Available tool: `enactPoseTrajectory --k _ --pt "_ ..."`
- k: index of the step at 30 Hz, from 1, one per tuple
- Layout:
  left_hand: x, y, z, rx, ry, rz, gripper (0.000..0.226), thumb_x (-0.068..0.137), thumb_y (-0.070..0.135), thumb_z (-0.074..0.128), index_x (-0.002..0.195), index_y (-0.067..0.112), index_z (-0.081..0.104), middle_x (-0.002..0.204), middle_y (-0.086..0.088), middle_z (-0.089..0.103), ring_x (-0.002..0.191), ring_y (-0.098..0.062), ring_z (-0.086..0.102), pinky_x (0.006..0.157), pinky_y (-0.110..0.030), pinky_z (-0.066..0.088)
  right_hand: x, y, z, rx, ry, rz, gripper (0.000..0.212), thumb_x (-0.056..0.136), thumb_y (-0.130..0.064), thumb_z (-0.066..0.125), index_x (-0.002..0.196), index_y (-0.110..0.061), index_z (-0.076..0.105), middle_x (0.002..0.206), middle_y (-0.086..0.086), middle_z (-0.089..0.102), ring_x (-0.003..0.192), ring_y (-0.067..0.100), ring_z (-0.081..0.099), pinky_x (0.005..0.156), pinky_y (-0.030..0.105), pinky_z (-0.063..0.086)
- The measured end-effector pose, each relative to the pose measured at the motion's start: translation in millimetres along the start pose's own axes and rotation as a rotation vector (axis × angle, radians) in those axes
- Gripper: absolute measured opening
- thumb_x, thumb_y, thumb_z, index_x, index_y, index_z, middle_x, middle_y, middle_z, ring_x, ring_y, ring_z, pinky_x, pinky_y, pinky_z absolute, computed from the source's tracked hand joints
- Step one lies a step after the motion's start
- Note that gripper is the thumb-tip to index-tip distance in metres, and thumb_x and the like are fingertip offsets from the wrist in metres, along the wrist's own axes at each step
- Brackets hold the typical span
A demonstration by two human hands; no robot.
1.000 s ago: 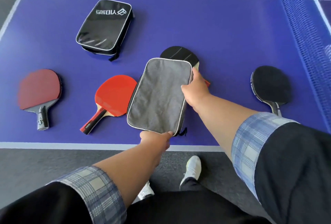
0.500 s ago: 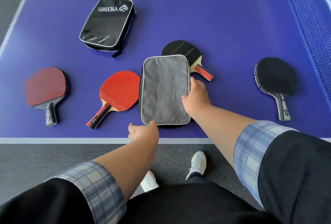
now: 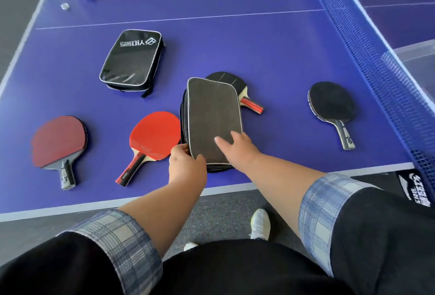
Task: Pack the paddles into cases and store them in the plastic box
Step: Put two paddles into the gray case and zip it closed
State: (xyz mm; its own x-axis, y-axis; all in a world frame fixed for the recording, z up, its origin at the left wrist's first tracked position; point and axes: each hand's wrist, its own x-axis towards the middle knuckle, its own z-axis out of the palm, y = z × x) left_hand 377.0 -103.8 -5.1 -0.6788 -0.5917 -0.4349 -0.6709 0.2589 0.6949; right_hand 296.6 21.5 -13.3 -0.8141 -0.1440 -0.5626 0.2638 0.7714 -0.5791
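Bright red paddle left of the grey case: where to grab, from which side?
By the handle. The bright red paddle lies flat, so the blade offers little to pinch; its handle sticks out toward the near table edge, clear of the grey case and the left hand. Come in from the near-left side.

Both arms reach forward over the near edge of the table (image 3: 259, 47), with the forearms (image 3: 162, 202) bare and the checked sleeves (image 3: 117, 240) rolled up to the elbows. The left hand (image 3: 187, 168) pinches the near left corner of the grey case (image 3: 213, 115), the thumb on top and the other fingers curled against its left side. The right hand (image 3: 239, 151) lies on the near part of the case top, its fingers straight and a little spread.
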Motion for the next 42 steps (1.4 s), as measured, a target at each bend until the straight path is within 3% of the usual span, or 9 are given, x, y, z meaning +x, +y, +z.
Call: enactPoseTrajectory --k 3,7,9,12,17,22,30,36,42 --pt "-16 16 4 -0.169 -0.037 0.118 0.033 0.086 0.020 0.062 0.111 0.031 0.044 0.104 0.010 0.065 0.076 -0.005 0.064 0.053 -0.026 0.050 -16 -8 -13 0.184 0.001 -0.059 0.085 0.089 -0.070 0.045 0.155 -0.018 0.031 0.160 0.002 0.032 0.146 0.021 0.031 0.117 0.040 0.028" --pt "-38 47 16 -0.171 -0.262 0.296 0.054 0.079 0.029 0.069 0.128 0.039 0.046 0.104 0.016 0.069 0.089 0.000 0.067 0.067 -0.024 0.056 -41 -21 -40 0.372 0.066 -0.159 0.072 0.079 -0.067 0.057 0.142 -0.032 0.048 0.134 -0.012 0.060 0.124 0.010 0.056 0.104 0.032 0.044" --pt "-44 61 25 -0.120 -0.380 0.402 0.032 0.077 0.025 0.064 0.104 0.038 0.053 0.087 0.012 0.072 0.076 -0.006 0.070 0.055 -0.027 0.057 -47 -19 -55 0.350 0.142 -0.204 0.050 0.082 -0.054 0.061 0.129 -0.037 0.054 0.109 -0.025 0.065 0.103 -0.002 0.061 0.089 0.023 0.048" --pt "-50 77 44 0.004 -0.513 0.543 0.021 0.079 0.019 0.063 0.099 0.023 0.058 0.092 -0.006 0.068 0.072 -0.026 0.067 0.050 -0.036 0.057 -48 -3 -78 0.275 0.318 -0.194 0.049 0.093 -0.029 0.056 0.141 -0.033 0.046 0.124 -0.017 0.060 0.108 0.006 0.057 0.085 0.022 0.041" --pt "-41 80 81 0.335 -0.610 0.632 0.067 0.093 0.042 0.061 0.153 0.032 0.033 0.148 0.003 0.039 0.118 -0.012 0.050 0.081 -0.015 0.040 -31 48 -117 0.215 0.460 -0.049 0.058 0.099 -0.014 0.045 0.152 -0.033 0.030 0.150 -0.001 0.046 0.127 0.023 0.052 0.086 0.027 0.038" --pt "-19 84 112 0.667 -0.648 0.571 0.071 0.097 0.042 0.054 0.157 0.031 0.017 0.165 0.000 0.015 0.143 -0.021 0.035 0.110 -0.031 0.035 -1 100 -141 0.151 0.365 0.052 0.066 0.097 -0.010 0.040 0.152 -0.043 0.024 0.148 0.000 0.048 0.098 0.024 0.059 0.067 0.031 0.044" --pt "8 74 159 1.035 -0.685 0.390 0.069 0.096 0.050 0.049 0.156 0.038 0.018 0.166 -0.007 0.008 0.149 -0.035 0.018 0.116 -0.042 0.026 43 144 -145 -0.069 0.109 0.183 0.087 0.092 -0.005 0.048 0.157 -0.037 0.000 0.143 0.008 0.044 0.101 0.029 0.058 0.071 0.034 0.047" --pt "13 78 159 0.884 -0.597 0.322 0.063 0.093 0.048 0.053 0.151 0.041 0.030 0.160 0.001 0.022 0.145 -0.032 0.023 0.110 -0.049 0.037 57 114 -158 -0.274 0.272 -0.103 0.085 0.089 -0.022 0.060 0.157 -0.030 0.010 0.165 0.005 0.007 0.147 0.030 0.017 0.117 0.043 0.026" --pt "52 123 125 0.701 -0.391 0.414 0.054 0.094 0.037 0.052 0.146 0.033 0.041 0.152 0.001 0.039 0.137 -0.027 0.037 0.106 -0.048 0.041 104 28 -166 -0.316 0.180 -0.333 0.065 0.092 -0.035 0.057 0.151 -0.021 0.033 0.155 0.005 0.036 0.141 0.029 0.031 0.112 0.043 0.030"
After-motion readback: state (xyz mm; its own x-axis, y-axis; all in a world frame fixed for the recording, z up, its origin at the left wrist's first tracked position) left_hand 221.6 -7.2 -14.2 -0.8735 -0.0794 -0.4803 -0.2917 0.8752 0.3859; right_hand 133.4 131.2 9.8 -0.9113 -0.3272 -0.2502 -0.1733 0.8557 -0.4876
